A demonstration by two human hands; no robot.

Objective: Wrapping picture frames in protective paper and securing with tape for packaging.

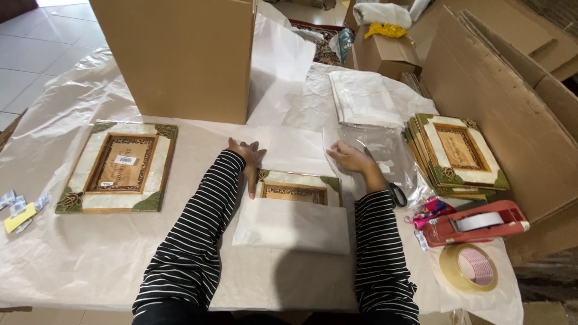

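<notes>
A decorated picture frame (296, 187) with pearly border and green corner leaves lies in front of me, its lower half covered by folded white wrapping paper (293, 225). My left hand (248, 159) rests flat on the paper at the frame's upper left corner, fingers spread. At the frame's upper right corner my right hand (352, 159) presses on the sheet's edge, fingers loosely apart. Both arms wear black-and-white striped sleeves.
Another frame (117, 167) lies at left. A stack of frames (457, 153) sits at right, with scissors (391, 188), a red tape dispenser (478, 221) and a tape roll (468, 268) nearby. A large cardboard box (180, 57) stands behind; folded white sheets (364, 96) lie beyond.
</notes>
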